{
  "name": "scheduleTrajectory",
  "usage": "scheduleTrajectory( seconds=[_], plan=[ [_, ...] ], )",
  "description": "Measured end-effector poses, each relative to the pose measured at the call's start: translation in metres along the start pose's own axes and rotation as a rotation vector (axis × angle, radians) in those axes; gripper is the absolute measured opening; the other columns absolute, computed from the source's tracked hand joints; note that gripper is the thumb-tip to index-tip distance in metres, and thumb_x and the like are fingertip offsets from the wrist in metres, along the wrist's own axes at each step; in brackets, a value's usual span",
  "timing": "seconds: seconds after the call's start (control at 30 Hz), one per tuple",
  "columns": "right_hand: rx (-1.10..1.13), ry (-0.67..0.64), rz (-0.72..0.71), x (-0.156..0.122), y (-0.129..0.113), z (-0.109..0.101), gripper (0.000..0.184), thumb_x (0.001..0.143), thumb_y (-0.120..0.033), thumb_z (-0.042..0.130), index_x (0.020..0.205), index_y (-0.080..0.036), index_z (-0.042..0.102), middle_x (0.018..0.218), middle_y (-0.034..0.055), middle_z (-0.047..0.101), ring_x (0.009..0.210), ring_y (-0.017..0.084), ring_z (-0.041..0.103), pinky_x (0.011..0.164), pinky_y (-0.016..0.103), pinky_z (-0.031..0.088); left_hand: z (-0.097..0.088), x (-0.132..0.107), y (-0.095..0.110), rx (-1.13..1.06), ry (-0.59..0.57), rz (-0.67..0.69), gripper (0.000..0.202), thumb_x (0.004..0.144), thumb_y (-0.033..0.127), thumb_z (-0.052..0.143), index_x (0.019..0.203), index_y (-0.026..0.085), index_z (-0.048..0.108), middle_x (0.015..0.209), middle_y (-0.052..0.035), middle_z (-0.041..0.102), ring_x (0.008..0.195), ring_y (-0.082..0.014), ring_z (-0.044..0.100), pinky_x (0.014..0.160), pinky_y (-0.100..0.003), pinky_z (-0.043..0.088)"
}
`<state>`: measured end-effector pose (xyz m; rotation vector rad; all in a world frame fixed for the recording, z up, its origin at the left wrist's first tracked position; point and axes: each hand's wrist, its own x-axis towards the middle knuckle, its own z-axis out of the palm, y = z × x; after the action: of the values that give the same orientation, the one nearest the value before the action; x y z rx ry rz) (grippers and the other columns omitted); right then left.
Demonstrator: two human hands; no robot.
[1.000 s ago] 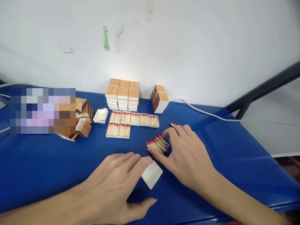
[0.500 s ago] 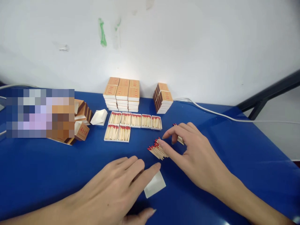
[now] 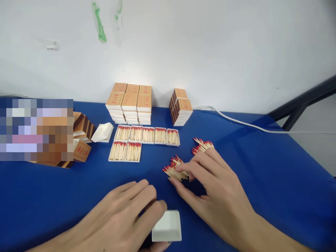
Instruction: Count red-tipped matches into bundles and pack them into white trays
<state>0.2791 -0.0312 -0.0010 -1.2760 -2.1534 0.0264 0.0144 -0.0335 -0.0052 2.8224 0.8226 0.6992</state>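
Observation:
My left hand (image 3: pixel 133 213) grips an empty white matchbox tray (image 3: pixel 170 227) at its left side, its index finger at the upper edge and thumb by the lower edge. The tray's open side faces up toward me. My right hand (image 3: pixel 212 185) is over a loose pile of red-headed matches (image 3: pixel 172 171). Its index finger touches the matches, and the thumb lies at the pile's near edge, a small gap apart. A second match pile (image 3: pixel 201 146) lies just beyond the right knuckles. Trays filled with matches (image 3: pixel 133 134) stand in two rows left of the piles.
Stacked matchboxes (image 3: pixel 128 101) stand against the wall, with a smaller stack (image 3: pixel 181 106) to their right. An empty white tray (image 3: pixel 103 133) and scattered matchbox sleeves (image 3: pixel 81 150) lie at the left, beside a blurred-out patch. A white cable (image 3: pixel 236 122) runs along the back of the blue table (image 3: pixel 275 168).
My left hand has taken hold of the white tray and pulled it nearer me. My right fingers have moved from the pile's top to its near side. The view has shifted slightly.

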Motion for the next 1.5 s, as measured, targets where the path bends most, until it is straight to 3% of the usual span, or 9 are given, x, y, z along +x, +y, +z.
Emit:
scheduleTrajectory(
  seconds=[0.27, 0.67, 0.9, 1.17, 1.33, 1.5],
  plan=[
    [0.018, -0.047, 0.008, -0.001, 0.001, 0.003, 0.011, 0.114, -0.015, 0.077, 0.107, -0.02, 0.083, 0.092, 0.0043, 0.074, 0.088, 0.024, 0.064, 0.085, 0.043, 0.059, 0.001, 0.006, 0.0, -0.007, 0.04, -0.006, 0.018, 0.125, 0.031, 0.049, 0.13, 0.025, 0.066, 0.106, -0.0011, 0.084, 0.105, -0.0238, 0.087, 0.093, -0.041, 0.072],
    [0.047, -0.048, 0.008, -0.002, -0.001, 0.003, 0.014, 0.116, -0.014, 0.076, 0.105, -0.02, 0.083, 0.093, 0.0035, 0.076, 0.086, 0.022, 0.067, 0.082, 0.042, 0.06, 0.006, 0.002, -0.001, 0.083, 0.124, -0.088, 0.017, 0.121, 0.031, 0.049, 0.131, 0.025, 0.062, 0.103, -0.0018, 0.087, 0.097, -0.0257, 0.09, 0.083, -0.042, 0.072],
    [-0.067, -0.055, -0.077, -0.002, -0.004, 0.001, 0.027, 0.119, -0.011, 0.071, 0.095, -0.02, 0.081, 0.088, 0.0026, 0.078, 0.083, 0.02, 0.068, 0.078, 0.041, 0.058, 0.005, 0.005, -0.003, 0.043, 0.103, -0.126, 0.018, 0.121, 0.035, 0.055, 0.135, 0.026, 0.062, 0.105, 0.0006, 0.088, 0.099, -0.0233, 0.09, 0.091, -0.041, 0.074],
    [-0.315, -0.123, -0.217, -0.009, -0.011, 0.004, 0.029, 0.118, -0.007, 0.062, 0.103, -0.015, 0.085, 0.093, 0.0085, 0.08, 0.083, 0.027, 0.066, 0.075, 0.047, 0.052, 0.008, 0.002, -0.002, 0.051, 0.119, -0.127, 0.013, 0.12, 0.036, 0.057, 0.127, 0.027, 0.063, 0.099, 0.0007, 0.085, 0.096, -0.0244, 0.089, 0.084, -0.039, 0.071],
    [-0.364, -0.066, -0.18, -0.01, -0.017, 0.006, 0.026, 0.117, -0.006, 0.065, 0.102, -0.013, 0.085, 0.087, 0.009, 0.076, 0.081, 0.029, 0.062, 0.071, 0.048, 0.048, 0.005, 0.006, -0.002, 0.059, 0.113, -0.122, 0.015, 0.12, 0.034, 0.054, 0.13, 0.026, 0.062, 0.101, -0.0001, 0.086, 0.093, -0.0242, 0.088, 0.085, -0.041, 0.072],
    [-0.406, -0.032, -0.157, -0.013, -0.018, 0.007, 0.022, 0.115, -0.004, 0.066, 0.106, -0.011, 0.085, 0.085, 0.0088, 0.071, 0.077, 0.028, 0.056, 0.068, 0.046, 0.046, 0.004, 0.007, -0.004, 0.017, 0.062, -0.105, 0.006, 0.117, 0.031, 0.059, 0.121, 0.027, 0.061, 0.097, 0.0012, 0.082, 0.087, -0.0221, 0.085, 0.081, -0.039, 0.071]
  ],
)
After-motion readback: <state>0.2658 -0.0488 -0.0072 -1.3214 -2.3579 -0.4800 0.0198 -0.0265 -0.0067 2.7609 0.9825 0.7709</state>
